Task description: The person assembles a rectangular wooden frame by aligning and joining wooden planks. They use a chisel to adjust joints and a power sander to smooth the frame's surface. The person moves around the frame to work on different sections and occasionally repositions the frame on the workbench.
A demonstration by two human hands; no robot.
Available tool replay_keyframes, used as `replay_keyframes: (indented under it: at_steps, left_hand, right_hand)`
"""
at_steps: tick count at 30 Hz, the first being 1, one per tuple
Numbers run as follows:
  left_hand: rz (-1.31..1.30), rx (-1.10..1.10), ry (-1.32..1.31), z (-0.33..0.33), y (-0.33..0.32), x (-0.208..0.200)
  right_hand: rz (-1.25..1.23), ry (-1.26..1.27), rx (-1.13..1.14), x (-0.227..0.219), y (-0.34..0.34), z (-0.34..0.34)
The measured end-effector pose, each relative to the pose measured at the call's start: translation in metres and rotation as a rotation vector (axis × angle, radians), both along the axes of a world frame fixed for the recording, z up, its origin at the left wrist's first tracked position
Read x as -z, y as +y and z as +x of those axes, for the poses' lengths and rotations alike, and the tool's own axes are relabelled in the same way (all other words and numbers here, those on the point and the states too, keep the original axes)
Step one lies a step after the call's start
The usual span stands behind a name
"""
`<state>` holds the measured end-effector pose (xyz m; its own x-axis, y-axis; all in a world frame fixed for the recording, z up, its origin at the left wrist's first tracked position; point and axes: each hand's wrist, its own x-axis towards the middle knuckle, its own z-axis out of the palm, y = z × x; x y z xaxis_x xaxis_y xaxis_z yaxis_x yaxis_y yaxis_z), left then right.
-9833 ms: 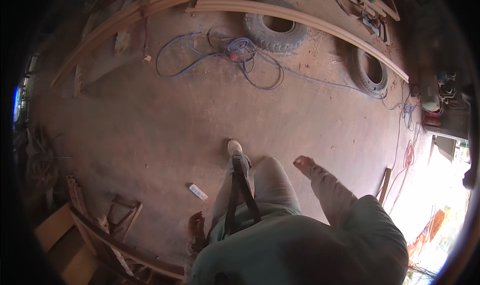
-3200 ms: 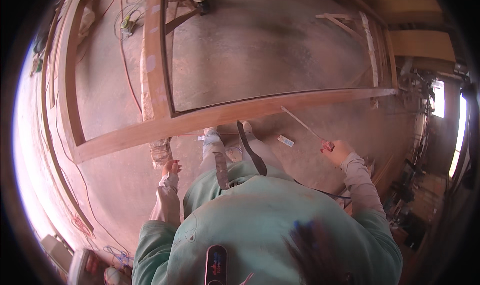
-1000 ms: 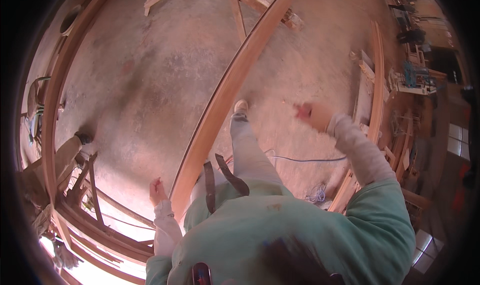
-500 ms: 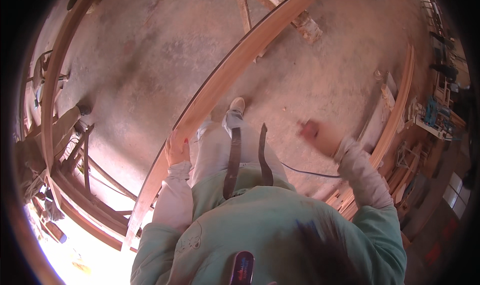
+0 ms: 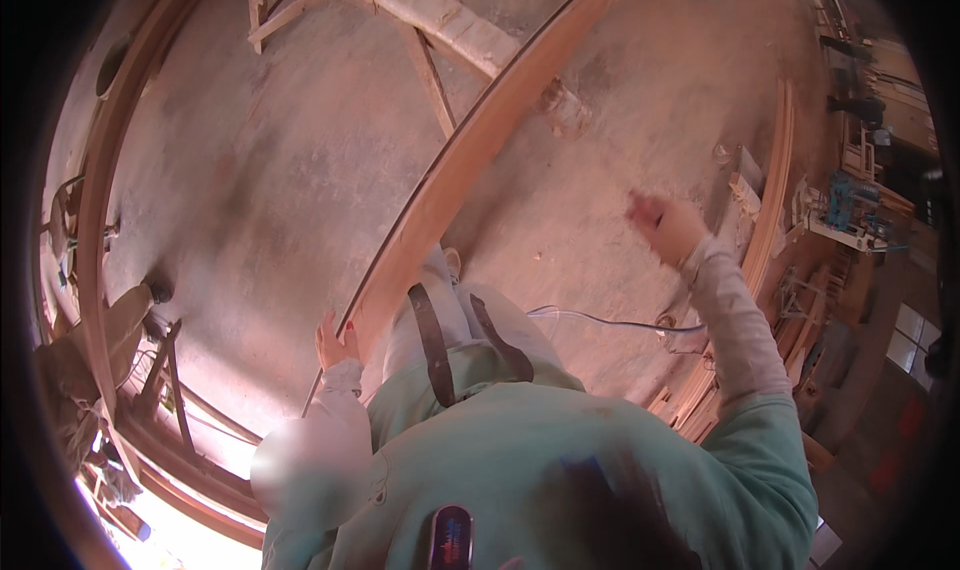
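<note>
A long reddish-brown wooden board [image 5: 470, 160] slants from beside my left leg up to the far top, with a dark line along its left edge. My left hand [image 5: 338, 344] is at its near part, thumb on the right of that edge and fingers on the left, holding it. Past the hand, my sleeve and body hide most of the board's near end. Out to the right, my right hand [image 5: 668, 228] is raised over the concrete floor, apart from the board. Its fingers are curled closed and slightly blurred; whether anything is in them is hidden.
A pale beam on wooden legs [image 5: 440, 15] crosses beneath the board's far part. A curved timber frame [image 5: 100, 190] stands at the left. On the right lie long boards [image 5: 775, 190], and a cable [image 5: 610, 320] runs across the floor near my legs.
My right hand has moved outward to the right and slowed. My left hand has shifted from the board's face to its left edge. The view has turned, showing more of the beam.
</note>
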<state>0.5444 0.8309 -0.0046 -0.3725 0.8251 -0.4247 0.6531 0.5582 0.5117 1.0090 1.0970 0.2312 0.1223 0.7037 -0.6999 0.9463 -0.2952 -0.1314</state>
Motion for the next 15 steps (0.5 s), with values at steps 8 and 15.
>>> replay_keyframes:
  at_steps: [8,15]
  left_hand:
    - [-0.017,-0.106,-0.062,-0.014,0.04,0.006]
    - [0.048,-0.313,-0.068,-0.003,0.019,0.028]
  right_hand:
    - [0.037,0.038,0.039,0.002,0.057,0.016]
    - [0.006,0.057,-0.185,-0.006,0.11,0.032]
